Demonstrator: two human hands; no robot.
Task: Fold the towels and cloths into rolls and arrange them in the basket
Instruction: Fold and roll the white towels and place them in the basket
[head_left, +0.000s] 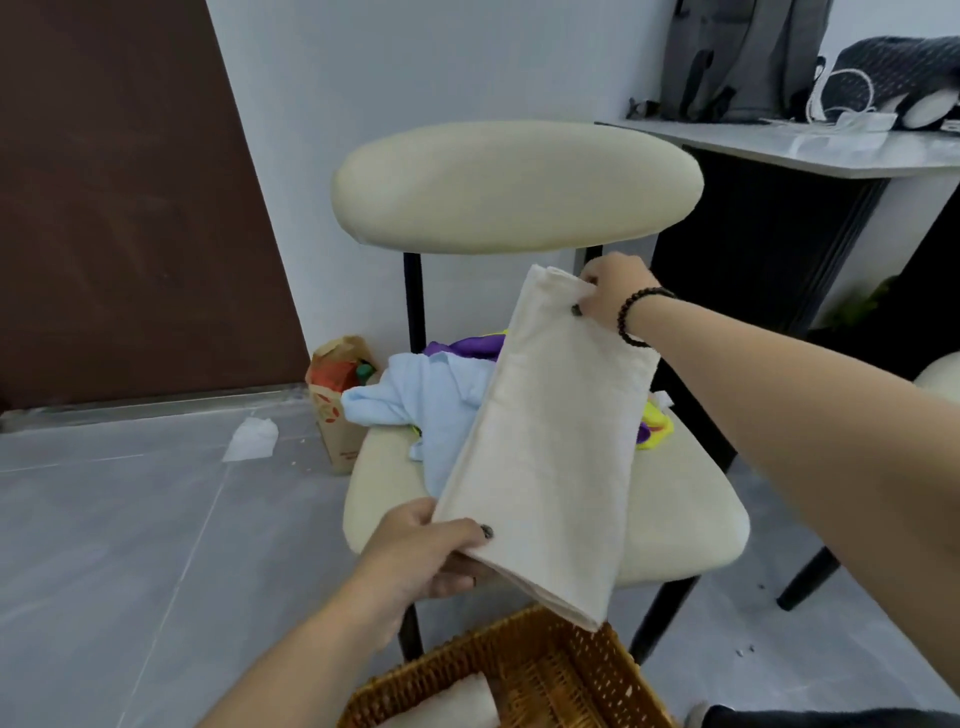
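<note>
- Cream towel (550, 441), folded to a long strip, is held in the air above the chair seat (685, 525); long axis runs near-left to far-right.
- Left hand (431, 551) pinches the near end, thumb on top.
- Right hand (615, 291) pinches the far top corner.
- Wicker basket (524, 675) sits just below the near end, one pale roll (457, 706) inside, room beside it.
- Light blue cloth (415, 400) heap lies under the strip.

Cream chair (519, 187) with black legs on grey tiled floor (104, 519). Paper bag (335, 400) beside its left leg, white scrap (252, 439) nearby. Grey backpack (743, 57) on white table (831, 150), brown door (119, 208) left.
</note>
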